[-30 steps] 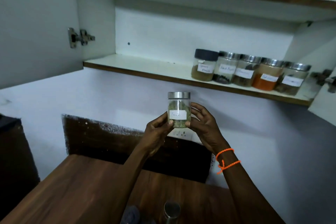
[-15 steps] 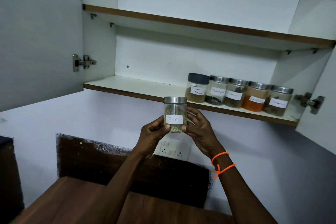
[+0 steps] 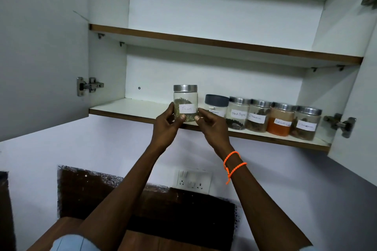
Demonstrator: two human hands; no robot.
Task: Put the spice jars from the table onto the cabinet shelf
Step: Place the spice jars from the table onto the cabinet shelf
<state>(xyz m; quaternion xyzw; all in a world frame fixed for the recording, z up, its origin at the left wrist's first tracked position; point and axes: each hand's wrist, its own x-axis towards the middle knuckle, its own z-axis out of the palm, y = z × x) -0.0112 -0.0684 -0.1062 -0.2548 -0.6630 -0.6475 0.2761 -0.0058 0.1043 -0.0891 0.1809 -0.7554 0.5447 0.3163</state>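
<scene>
A glass spice jar with a steel lid, greenish seeds and a white handwritten label is held upright at the front edge of the lower cabinet shelf. My left hand grips its left side and my right hand its right side, fingertips at its base. Whether its base touches the shelf I cannot tell. To its right, a row of several labelled jars stands on the shelf: a dark-lidded jar, a black pepper jar, a cinnamon jar, an orange powder jar and one more jar.
Both cabinet doors stand open: the left door and the right door, with hinges showing. An upper shelf spans above. A wall socket panel sits below, and a wooden table edge lies at the bottom.
Both hands have raised the jar from chest height up to the lower shelf's front edge, left of the row of jars. The view has tilted upward.
</scene>
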